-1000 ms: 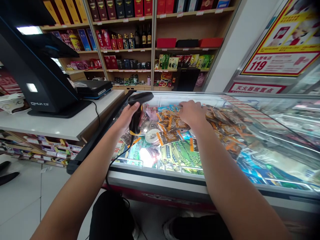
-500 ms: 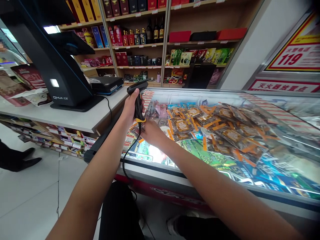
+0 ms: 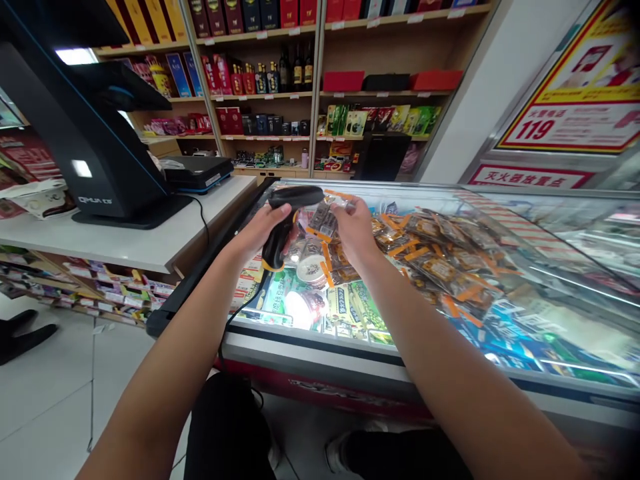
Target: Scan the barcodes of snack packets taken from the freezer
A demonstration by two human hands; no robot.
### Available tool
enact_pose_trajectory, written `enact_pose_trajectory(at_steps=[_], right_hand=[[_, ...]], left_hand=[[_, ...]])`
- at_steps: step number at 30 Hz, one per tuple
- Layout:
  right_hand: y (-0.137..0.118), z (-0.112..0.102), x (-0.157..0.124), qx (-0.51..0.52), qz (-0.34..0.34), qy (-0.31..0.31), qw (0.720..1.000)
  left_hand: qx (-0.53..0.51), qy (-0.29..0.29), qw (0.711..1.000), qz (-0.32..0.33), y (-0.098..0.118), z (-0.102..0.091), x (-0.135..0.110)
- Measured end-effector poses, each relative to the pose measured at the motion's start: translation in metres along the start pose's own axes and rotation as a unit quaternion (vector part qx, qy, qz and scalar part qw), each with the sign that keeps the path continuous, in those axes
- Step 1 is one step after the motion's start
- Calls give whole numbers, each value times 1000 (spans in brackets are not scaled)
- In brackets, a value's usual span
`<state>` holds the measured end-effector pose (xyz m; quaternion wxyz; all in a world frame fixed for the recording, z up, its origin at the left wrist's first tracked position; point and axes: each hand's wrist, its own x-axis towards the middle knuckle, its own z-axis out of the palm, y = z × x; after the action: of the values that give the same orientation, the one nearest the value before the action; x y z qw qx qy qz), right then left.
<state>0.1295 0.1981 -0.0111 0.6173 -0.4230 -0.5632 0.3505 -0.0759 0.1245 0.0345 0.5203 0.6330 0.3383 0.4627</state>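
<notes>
My left hand (image 3: 260, 230) is closed round the grip of a black barcode scanner (image 3: 287, 217), its head pointing right and its cord hanging down past the freezer's front. My right hand (image 3: 356, 230) holds up a clear packet with orange stripes (image 3: 323, 220) just in front of the scanner's head. Both hands hover over the open left end of a chest freezer (image 3: 320, 347) packed with orange-striped packets (image 3: 435, 263), green bags (image 3: 360, 303) and round tubs (image 3: 311, 267).
A white counter (image 3: 125, 243) at the left carries a black till terminal (image 3: 85, 133) and a flat black device (image 3: 197, 172). Shelves of bottles and boxes (image 3: 280, 73) line the back wall. The freezer's glass lid (image 3: 550, 233) covers its right part. Someone's black shoes (image 3: 20, 333) show at far left.
My right hand left the packets deep in the freezer, dipped near the scanner's cord, and now lifts an orange-striped packet before the scanner. The left hand kept the scanner throughout.
</notes>
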Motion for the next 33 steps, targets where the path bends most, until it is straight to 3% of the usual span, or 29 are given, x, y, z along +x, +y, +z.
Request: enact_pose_trajectory(at_steps=[3, 8, 19, 33], right_hand=[[-4, -16, 15, 41, 22, 77, 996], [-12, -27, 21, 50, 43, 112, 991], [-17, -25, 17, -63, 36, 92, 993], [-11, -30, 22, -79, 21, 80, 993]], left_hand=[[76, -83, 993, -41, -8, 1, 0], [134, -155, 976, -69, -19, 3, 2], [134, -159, 977, -39, -22, 6, 0], [144, -150, 977, -34, -17, 2, 1]])
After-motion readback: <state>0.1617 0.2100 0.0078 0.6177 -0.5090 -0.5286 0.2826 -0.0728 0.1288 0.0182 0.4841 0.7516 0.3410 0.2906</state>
